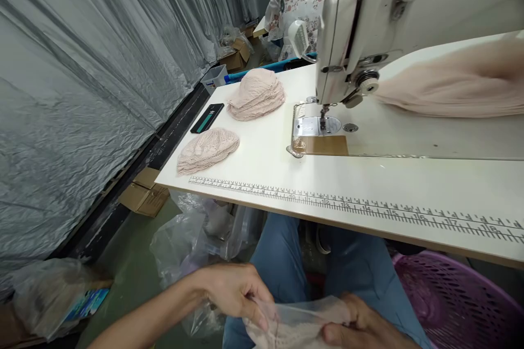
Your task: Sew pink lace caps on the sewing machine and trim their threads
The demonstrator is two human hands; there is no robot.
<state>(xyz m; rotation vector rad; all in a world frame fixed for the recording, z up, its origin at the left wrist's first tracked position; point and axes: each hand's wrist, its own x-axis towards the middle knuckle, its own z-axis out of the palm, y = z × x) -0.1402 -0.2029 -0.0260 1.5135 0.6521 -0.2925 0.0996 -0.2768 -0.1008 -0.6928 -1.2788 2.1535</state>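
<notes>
Both hands are low over my lap, below the table edge. My left hand [235, 289] pinches the upper edge of a thin, pale, translucent piece of fabric [295, 320]. My right hand [360, 327] grips the same piece from the right side. On the white table lie a small stack of pink lace pieces [207, 150] and a taller stack [257, 95] behind it. The white sewing machine [368, 22] stands at the back right, its needle over the metal plate [313, 128].
A black phone [207, 118] lies near the table's left edge. A printed ruler [352, 207] runs along the front edge. Pink fabric [454, 87] lies behind the machine. A purple basket [458, 300] sits at right, plastic bags [192, 240] and cardboard boxes [143, 193] on the floor. Another person in a floral top [295, 0] sits beyond.
</notes>
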